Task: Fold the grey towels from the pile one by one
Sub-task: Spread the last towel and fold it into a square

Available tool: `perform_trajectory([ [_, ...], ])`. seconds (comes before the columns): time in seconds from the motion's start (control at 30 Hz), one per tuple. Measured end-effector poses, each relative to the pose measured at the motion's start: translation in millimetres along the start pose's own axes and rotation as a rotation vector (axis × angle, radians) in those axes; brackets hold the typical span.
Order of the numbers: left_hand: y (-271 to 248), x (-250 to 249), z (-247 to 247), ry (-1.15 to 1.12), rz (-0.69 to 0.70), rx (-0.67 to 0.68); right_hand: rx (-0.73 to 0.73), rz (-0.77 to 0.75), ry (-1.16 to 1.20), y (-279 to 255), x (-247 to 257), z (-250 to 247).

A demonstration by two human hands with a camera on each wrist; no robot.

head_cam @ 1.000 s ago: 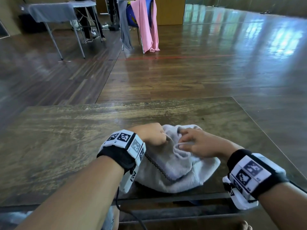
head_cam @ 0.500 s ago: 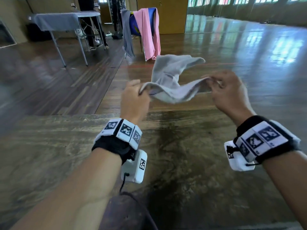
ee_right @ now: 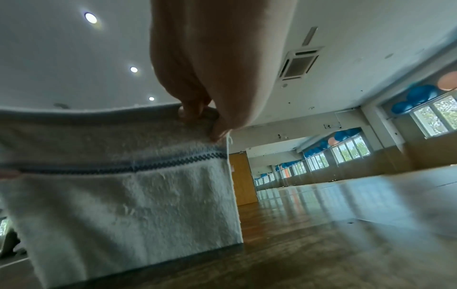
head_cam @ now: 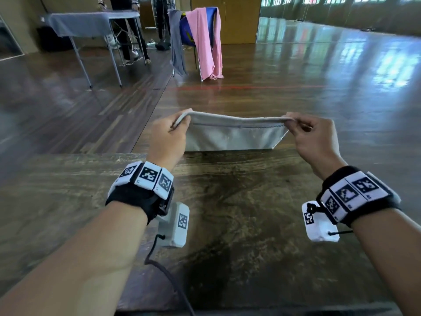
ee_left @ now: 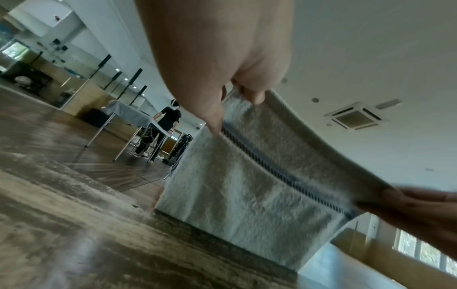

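Observation:
A light grey towel (head_cam: 232, 135) with a dark zigzag stripe hangs stretched flat in the air over the far edge of the wooden table (head_cam: 227, 213). My left hand (head_cam: 169, 135) pinches its top left corner, and my right hand (head_cam: 307, 135) pinches the top right corner. The towel's lower edge reaches about the table's far edge. In the left wrist view my left hand (ee_left: 232, 105) grips the towel (ee_left: 247, 185) by the hem. The right wrist view shows my right hand (ee_right: 205, 119) pinching the towel (ee_right: 123, 205) above its stripe. No pile is in view.
Beyond the table lies a shiny wooden floor (head_cam: 319, 87). A chair draped with pink and grey cloths (head_cam: 202, 42) stands at the back. A cloth-covered folding table (head_cam: 91, 26) stands at the back left, with a person (ee_left: 168, 121) beside it.
The crumpled towel lay on the table one second ago. Both hands lifted it, shook it out, and now hold it spread taut by its top corners, farther forward.

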State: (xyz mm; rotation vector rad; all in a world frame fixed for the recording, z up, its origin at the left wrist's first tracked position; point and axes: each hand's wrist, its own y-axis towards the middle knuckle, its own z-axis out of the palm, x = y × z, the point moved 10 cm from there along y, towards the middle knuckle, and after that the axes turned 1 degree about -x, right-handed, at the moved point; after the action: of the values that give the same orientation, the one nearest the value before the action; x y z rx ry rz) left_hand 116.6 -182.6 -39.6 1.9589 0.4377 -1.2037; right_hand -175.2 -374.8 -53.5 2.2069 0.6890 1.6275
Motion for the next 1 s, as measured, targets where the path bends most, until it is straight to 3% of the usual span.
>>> perform_trajectory([
  [0.07, -2.1, -9.3, -2.3, 0.035, 0.086, -0.016, -0.026, -0.082, 0.027, -4.3, 9.4, -4.3],
  [0.13, -5.0, -5.5, 4.3, 0.097, 0.089, 0.051, -0.019, -0.129, -0.031, -8.7, 11.0, -6.7],
  [0.27, -29.8, 49.4, 30.2, 0.485, -0.134, 0.428, 0.231, 0.012, -0.404, -29.7, -29.7, 3.2],
  [0.33, -50.9, 70.1, 37.7, 0.617, -0.152, 0.617, 0.356, 0.049, -0.503, -46.0, -48.9, 6.2],
  [0.4, -65.8, 78.3, 37.4, 0.616, -0.161, 0.708, 0.449, 0.063, -0.559, -59.1, -56.7, 8.5],
  [0.67, -89.7, 69.4, 18.2, 0.585, -0.182, 0.742, 0.302, 0.045, -0.529, -89.3, -17.5, -38.2],
  [0.8, -100.7, 58.0, 15.0, 0.55, -0.134, 0.754, 0.286, -0.042, -0.333, -112.2, 14.1, -59.8],
  [0.93, -106.1, 42.5, 5.8, 0.506, -0.095, 0.659, 0.267, -0.12, -0.178, -133.9, 35.4, -76.7],
  [1.0, -105.5, 27.2, 0.0, 0.451, -0.074, 0.594, 0.246, -0.09, -0.114, -141.4, 34.1, -88.5],
])
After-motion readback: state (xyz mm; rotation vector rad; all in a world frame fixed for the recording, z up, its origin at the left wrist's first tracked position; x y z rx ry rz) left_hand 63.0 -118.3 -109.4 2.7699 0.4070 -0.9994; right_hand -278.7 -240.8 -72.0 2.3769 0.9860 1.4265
